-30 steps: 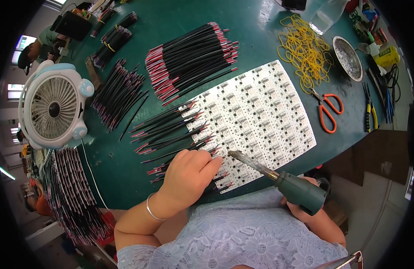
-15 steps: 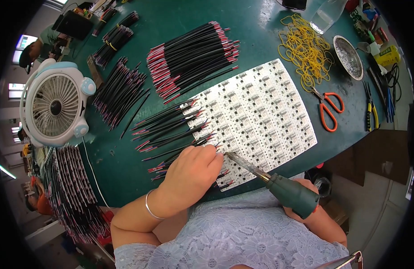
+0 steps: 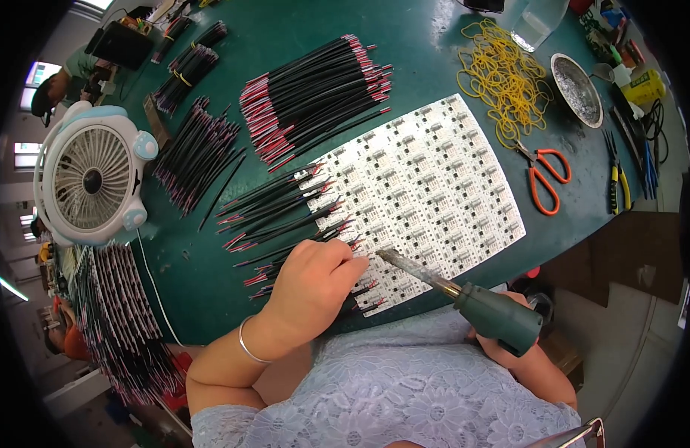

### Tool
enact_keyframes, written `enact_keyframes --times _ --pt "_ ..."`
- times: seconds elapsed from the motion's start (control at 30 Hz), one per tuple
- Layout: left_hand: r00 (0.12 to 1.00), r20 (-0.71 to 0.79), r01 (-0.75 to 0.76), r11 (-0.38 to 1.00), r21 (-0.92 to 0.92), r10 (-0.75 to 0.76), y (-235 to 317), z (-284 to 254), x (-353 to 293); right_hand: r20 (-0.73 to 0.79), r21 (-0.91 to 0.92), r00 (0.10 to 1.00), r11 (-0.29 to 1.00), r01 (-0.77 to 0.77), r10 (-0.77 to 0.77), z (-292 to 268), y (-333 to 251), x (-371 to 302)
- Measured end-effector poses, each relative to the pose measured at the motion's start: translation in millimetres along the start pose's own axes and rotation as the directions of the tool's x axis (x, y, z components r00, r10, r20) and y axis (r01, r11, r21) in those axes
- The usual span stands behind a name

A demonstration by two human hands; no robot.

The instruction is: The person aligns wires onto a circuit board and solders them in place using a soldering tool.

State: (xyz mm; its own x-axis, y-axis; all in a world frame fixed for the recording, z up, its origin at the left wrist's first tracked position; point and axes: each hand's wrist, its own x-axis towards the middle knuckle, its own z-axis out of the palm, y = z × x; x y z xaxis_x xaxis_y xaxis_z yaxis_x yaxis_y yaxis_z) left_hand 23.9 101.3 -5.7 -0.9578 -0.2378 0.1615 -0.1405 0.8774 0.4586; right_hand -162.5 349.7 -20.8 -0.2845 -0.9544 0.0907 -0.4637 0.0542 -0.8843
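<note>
One grip, your right hand (image 3: 500,358), wraps the soldering iron (image 3: 502,317); your left hand (image 3: 309,287) curls at the left edge of the white board sheet (image 3: 434,179), its hold impossible to tell. By the counter's (image 3: 427,75) near edge, the sheet seems light, stiff; hold its rims.

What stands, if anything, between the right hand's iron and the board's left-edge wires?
The left hand: its fingers lie left of the iron tip, over the edge of the board, hiding some wires. Elsewhere along that edge, nothing visible does.

Bright windows (image 3: 42,72) beyond a green table (image 3: 425,71)
</note>
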Motion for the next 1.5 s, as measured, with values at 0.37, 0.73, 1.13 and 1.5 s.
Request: enact_keyframes --times 0.37,0.73,1.13,1.5 --pt "0.990 0.143 0.013 0.997 0.071 -0.023 10.7 -9.2 7.7 0.118 -0.195 0.990 0.976 0.098 -0.076 -2.2 7.6 -11.3" --pt "0.979 0.203 -0.024 0.967 0.253 -0.028 16.2 -13.4 9.3 -0.297 0.727 0.869 0.684 -0.063 0.395 0.2 3.3 9.4" --pt "0.931 -0.360 0.110 0.903 0.416 0.052 -108.1 -126.9 99.4 -0.356 0.915 0.769 0.364 0.172 0.531 -2.7 42.9 64.6" --pt "0.792 -0.286 0.610 0.708 0.355 -0.539 -170.4 -82.6 9.7 -0.401 0.838 0.811 0.529 0.136 0.427 -4.7 50.9 69.5"
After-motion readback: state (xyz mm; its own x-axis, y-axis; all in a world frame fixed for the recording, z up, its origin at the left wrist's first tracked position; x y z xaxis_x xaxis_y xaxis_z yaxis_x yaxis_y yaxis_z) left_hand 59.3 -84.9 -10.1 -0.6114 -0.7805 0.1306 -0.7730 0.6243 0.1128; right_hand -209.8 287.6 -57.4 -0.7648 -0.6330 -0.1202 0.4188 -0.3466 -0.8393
